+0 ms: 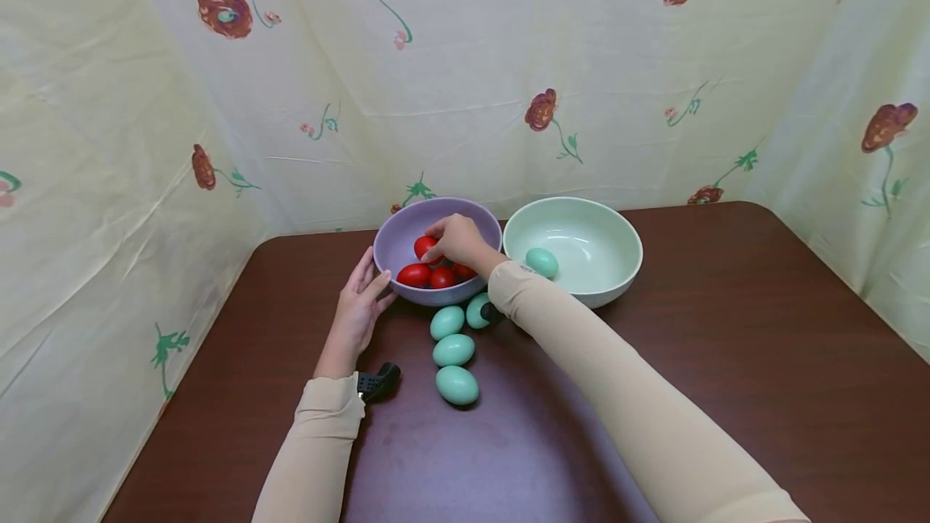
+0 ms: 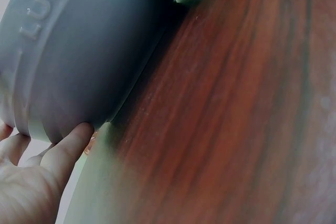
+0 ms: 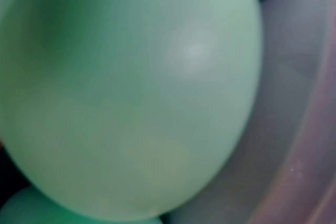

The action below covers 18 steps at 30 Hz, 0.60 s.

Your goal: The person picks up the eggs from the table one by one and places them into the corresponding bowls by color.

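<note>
In the head view, my right hand [image 1: 462,240] reaches into the purple bowl [image 1: 392,232] and pinches a red egg [image 1: 425,246] between thumb and fingers. Several more red eggs [image 1: 414,275] lie in that bowl under the hand. My left hand [image 1: 358,309] rests against the bowl's left side with its fingers fairly straight. Fingertips of this hand touch the bowl's outer wall [image 2: 89,51] in the left wrist view. Several green eggs [image 1: 454,350] lie on the table in front of the purple bowl. One green egg [image 3: 131,98] fills most of the right wrist view.
To the right of the purple bowl stands a pale green bowl [image 1: 581,244] with one green egg [image 1: 542,262] in it. Both bowls stand near the back edge of the dark brown table [image 1: 726,329]. A flowered curtain [image 1: 465,63] hangs behind.
</note>
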Motion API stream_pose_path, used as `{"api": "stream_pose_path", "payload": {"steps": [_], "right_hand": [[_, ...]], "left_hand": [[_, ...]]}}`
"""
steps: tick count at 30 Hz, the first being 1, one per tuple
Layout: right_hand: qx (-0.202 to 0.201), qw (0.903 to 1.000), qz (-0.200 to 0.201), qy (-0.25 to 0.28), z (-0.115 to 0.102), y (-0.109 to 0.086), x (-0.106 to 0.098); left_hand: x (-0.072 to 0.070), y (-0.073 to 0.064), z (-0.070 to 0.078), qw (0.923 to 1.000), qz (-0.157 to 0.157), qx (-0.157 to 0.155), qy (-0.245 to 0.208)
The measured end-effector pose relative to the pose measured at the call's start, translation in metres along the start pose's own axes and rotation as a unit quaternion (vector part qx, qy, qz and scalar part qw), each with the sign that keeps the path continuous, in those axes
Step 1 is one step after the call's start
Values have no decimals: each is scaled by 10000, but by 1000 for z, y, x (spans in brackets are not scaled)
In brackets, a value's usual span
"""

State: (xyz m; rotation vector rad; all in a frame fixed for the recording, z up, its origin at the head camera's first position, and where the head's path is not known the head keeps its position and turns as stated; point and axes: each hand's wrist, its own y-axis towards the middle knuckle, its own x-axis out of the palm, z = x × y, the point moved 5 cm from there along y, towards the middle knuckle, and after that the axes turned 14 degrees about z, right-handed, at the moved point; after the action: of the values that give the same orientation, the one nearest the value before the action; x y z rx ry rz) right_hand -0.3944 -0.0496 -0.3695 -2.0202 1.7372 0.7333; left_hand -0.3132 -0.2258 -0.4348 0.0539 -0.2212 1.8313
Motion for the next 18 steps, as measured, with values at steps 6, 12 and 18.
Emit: {"api": "stream_pose_path", "payload": {"steps": [6, 12, 18], "right_hand": [[-7, 9998, -86, -203, 2, -1, 2], [-65, 9997, -85, -230, 2, -2, 5], [153, 9998, 116, -51, 0, -4, -2]], "left_hand": [[-1, 1, 1, 10000, 7, 91, -40], [-2, 1, 1, 10000, -38, 33, -68], [-1, 2, 0, 10000, -39, 15, -56]]}}
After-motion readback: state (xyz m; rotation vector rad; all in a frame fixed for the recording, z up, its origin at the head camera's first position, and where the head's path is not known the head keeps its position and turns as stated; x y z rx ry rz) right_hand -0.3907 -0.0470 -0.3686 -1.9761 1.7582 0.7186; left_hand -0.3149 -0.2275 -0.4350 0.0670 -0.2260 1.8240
